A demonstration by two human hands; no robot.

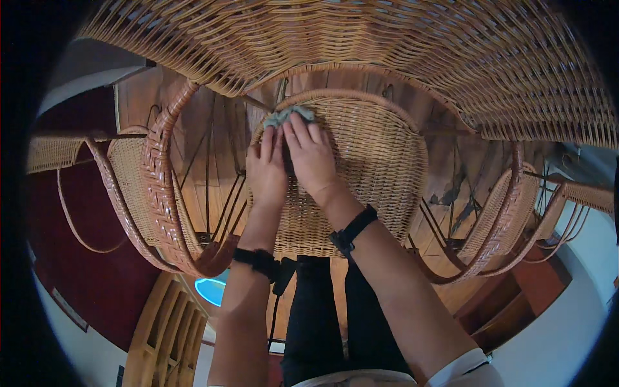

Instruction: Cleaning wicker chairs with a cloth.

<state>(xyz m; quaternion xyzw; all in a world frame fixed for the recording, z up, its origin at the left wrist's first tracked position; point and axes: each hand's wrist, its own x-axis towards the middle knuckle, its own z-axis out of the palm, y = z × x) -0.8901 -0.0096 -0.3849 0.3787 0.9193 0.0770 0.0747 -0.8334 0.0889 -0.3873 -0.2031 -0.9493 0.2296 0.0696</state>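
Note:
A wicker chair's round woven seat [377,164] lies before me, with the tall wicker backrest [348,34] rising beyond it. Near the seat's far left rim, a crumpled pale green cloth [302,113] is pressed down under my fingertips. My right hand [309,155] lies over the cloth, fingers pointing away from me. Beside it, my left hand [268,169] reaches the cloth's near left edge with its fingertips. My palms hide the weave below them, and whether the fingers grip the cloth is hard to see. Dark straps circle both wrists.
Braided armrests curve at the left [162,193] and right [505,217] of the seat. More wicker chairs stand beyond each armrest. Wooden floor planks [198,159] show around the seat. A slatted wooden rack [167,334] is at the lower left, near a glowing blue oval.

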